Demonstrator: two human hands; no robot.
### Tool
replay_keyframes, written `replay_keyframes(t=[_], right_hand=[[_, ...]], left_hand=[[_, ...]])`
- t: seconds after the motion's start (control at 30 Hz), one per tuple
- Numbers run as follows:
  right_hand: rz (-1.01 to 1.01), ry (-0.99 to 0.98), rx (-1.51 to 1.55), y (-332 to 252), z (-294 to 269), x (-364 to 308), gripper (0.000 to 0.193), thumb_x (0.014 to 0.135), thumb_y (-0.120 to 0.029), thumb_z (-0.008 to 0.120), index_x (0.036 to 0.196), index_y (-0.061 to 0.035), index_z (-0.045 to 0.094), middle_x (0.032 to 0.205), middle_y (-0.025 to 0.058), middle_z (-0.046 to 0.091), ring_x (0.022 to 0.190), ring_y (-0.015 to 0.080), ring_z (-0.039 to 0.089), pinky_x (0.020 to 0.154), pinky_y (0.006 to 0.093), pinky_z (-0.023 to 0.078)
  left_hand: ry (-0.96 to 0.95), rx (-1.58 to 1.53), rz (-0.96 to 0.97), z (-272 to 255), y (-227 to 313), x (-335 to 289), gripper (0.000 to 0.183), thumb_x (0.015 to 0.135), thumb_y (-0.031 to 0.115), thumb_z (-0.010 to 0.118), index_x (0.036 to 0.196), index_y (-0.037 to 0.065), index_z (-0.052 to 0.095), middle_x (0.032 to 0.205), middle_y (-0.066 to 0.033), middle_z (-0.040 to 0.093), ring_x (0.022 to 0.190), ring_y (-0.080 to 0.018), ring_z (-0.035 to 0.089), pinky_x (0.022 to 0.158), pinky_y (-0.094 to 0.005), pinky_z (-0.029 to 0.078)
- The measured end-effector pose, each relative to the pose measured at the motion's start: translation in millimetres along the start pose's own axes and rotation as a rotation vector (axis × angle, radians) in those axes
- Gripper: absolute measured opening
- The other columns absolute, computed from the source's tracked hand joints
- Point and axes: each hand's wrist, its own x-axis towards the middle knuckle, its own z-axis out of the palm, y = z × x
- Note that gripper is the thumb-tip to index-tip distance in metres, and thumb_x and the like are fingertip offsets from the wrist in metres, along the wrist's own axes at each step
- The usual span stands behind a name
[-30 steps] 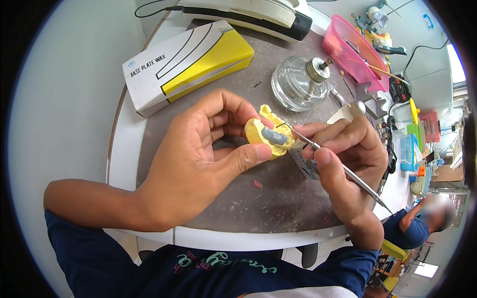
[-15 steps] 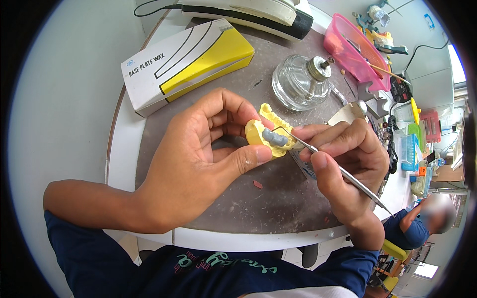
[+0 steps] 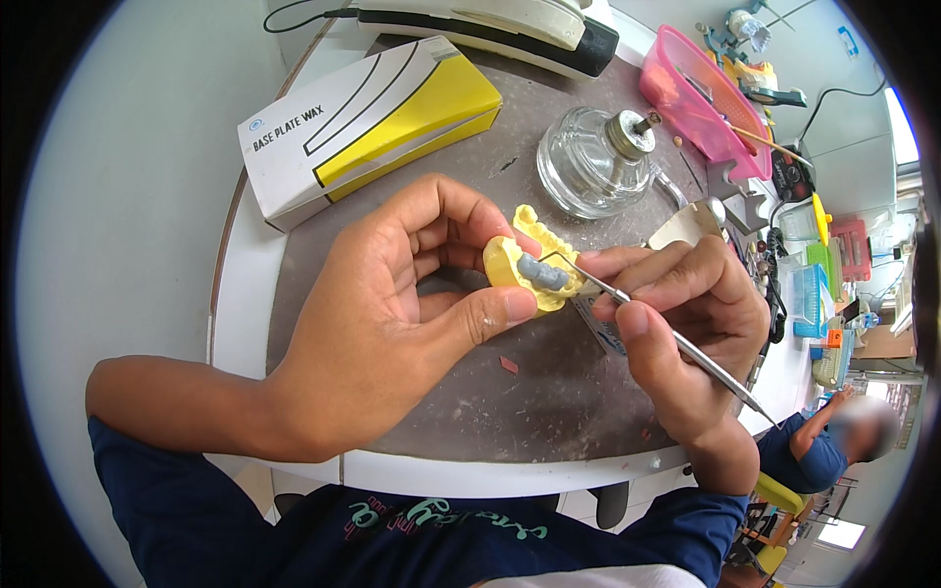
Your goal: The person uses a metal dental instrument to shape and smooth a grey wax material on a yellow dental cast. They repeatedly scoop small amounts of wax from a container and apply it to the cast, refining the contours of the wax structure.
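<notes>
My left hand (image 3: 392,279) is closed on a yellow dental model (image 3: 502,263), thumb on its near side and fingers behind. A block of grey wax-like material (image 3: 545,275) covers some of the model's teeth. Pinched in my right hand (image 3: 686,323) is a thin metal dental probe (image 3: 706,365) with a point at each end. Its bent upper tip is at the teeth beside the grey part; whether it touches them I cannot tell. My right fingertips are close to the model's right end. Part of a small printed packet (image 3: 601,328) shows below the right hand.
A white and yellow wax box (image 3: 368,127) lies at the back left. Beyond the model stands a glass spirit burner (image 3: 593,162). A pink basket (image 3: 706,98) with tools is at the back right. Another person (image 3: 809,446) sits far right. Red scraps dot the brown tabletop (image 3: 441,412).
The probe's tip has shifted very slightly beside the grey part. Both hands keep nearly the same place and grip. The far person's arm has moved up a little.
</notes>
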Motion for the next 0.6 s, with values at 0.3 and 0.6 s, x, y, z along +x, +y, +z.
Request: replay_keyframes(t=[0.3,0.6], right_hand=[[0.005,0.009,0.023,0,0,-1,0.018,0.088,-0.011,0.065,0.087,-0.0032,0.049,0.077,0.0113,0.062,0.089,0.024,0.065,0.092,0.0414,0.049],[0.045,0.156,0.089,-3,-1,-2,0.017,0.091,-0.014,0.061,0.089,-0.0038,0.047,0.08,0.0107,0.061,0.08,0.0206,0.064,0.083,0.0379,0.052]], left_hand=[[-0.002,0.023,0.009,-1,-1,-1,0.033,0.085,0.008,0.071,0.108,0.004,0.047,0.112,-0.0145,0.06,0.106,-0.0152,0.055,0.096,-0.029,0.046],[0.003,-0.025,-0.078,2,10,-1,0.03,0.09,0.007,0.064,0.113,0.001,0.046,0.111,-0.015,0.061,0.105,-0.0155,0.058,0.095,-0.0294,0.048]])
